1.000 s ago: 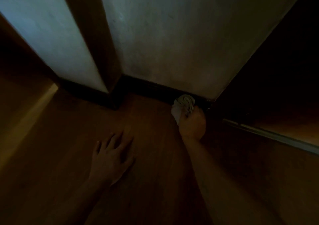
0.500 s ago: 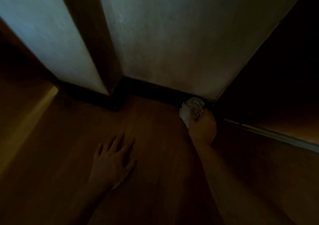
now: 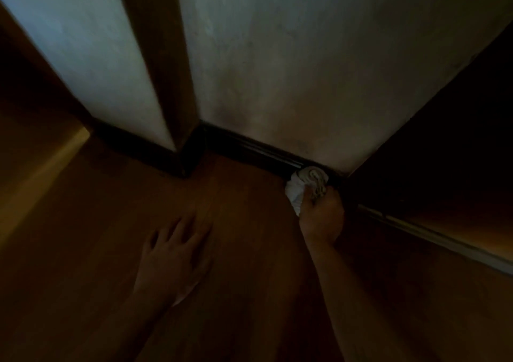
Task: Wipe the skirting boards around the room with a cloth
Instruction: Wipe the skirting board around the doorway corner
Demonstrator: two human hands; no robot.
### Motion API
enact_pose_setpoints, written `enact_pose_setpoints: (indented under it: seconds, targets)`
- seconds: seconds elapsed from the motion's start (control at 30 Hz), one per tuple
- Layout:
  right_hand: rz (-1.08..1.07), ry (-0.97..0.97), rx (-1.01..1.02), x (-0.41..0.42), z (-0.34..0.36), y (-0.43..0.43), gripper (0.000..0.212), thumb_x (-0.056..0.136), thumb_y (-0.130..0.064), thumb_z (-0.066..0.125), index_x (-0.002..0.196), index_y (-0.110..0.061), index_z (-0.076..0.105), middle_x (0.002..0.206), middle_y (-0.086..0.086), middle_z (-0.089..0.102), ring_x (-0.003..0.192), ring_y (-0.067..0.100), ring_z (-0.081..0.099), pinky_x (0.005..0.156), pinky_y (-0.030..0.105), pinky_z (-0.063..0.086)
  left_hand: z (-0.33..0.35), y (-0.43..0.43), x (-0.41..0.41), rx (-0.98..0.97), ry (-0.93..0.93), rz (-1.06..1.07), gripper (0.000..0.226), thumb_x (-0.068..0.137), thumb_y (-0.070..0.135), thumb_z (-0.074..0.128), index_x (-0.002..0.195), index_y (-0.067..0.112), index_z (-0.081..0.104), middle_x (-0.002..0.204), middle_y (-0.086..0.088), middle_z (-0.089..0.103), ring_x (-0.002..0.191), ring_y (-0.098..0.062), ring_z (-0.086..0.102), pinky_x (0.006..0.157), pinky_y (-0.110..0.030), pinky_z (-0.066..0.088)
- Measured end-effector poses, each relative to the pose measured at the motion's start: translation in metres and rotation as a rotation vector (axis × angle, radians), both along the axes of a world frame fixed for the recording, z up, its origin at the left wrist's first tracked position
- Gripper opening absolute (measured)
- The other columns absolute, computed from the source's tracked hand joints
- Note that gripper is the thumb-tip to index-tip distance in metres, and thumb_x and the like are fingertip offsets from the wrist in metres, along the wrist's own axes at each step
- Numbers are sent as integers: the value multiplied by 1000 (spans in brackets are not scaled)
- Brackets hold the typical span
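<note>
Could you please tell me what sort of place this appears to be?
Most likely a dim corner indoors, probably a room in a home: a wooden floor, a pale plastered wall with a dark skirting board along its foot, and the right hand pressing a white cloth against that board.

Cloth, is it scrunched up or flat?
Scrunched up: the cloth bulges in folds from the right hand gripping it, against the skirting board.

Floor point(image 3: 249, 236) free along skirting board point(image 3: 249, 147), dark panel point(image 3: 444, 145) blocking rightward
</note>
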State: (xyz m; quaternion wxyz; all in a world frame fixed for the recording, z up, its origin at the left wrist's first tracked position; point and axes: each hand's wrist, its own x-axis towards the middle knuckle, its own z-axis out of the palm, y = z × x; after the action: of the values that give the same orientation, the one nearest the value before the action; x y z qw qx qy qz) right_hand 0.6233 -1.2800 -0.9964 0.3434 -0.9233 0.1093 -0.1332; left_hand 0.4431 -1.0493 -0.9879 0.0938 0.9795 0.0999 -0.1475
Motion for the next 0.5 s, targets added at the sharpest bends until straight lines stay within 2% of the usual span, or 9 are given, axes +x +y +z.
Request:
enact_pose_setpoints:
  seconds: [0.1, 0.2, 0.33, 0.4, 0.5]
  targets:
    - [-13, 25, 18, -3, 1, -16, 34, 94, -36, 61, 95, -2, 64, 93, 13, 66, 82, 27, 63, 64, 32, 47, 5, 4, 0, -6, 12, -10, 77, 85, 75, 15, 156, 46, 24, 167, 1, 19, 151, -29, 18, 115, -53, 25]
    - [3, 35, -5, -1, 4, -29, 36, 93, -37, 62, 93, -1, 66, 89, 16, 67, 80, 32, 65, 66, 39, 53, 5, 10, -1, 9, 22, -54, 68, 94, 72, 23, 156, 48, 15, 168, 3, 12, 152, -26, 13, 117, -49, 23]
    - [-104, 44, 13, -7, 7, -35, 40, 90, -38, 67, 88, 2, 68, 86, 20, 68, 78, 35, 66, 64, 38, 53, 12, 15, 8, -10, -1, -110, 66, 96, 71, 25, 156, 46, 14, 167, 4, 13, 150, -25, 16, 116, -46, 24]
    - [-159, 40, 100, -11, 17, -34, 35, 88, -36, 70, 89, -1, 69, 87, 18, 69, 81, 35, 67, 69, 37, 52, 23, 10, 18, -47, -53, -129, 64, 97, 69, 25, 155, 44, 21, 165, 3, 19, 149, -25, 21, 116, -46, 25]
    - [-225, -25, 308, -13, 51, -32, 30, 86, -30, 73, 104, -6, 72, 102, 12, 71, 93, 28, 66, 78, 30, 49, 49, -2, 49, -130, -188, -181, 59, 98, 66, 28, 154, 47, 23, 161, 8, 26, 145, -19, 29, 113, -43, 29]
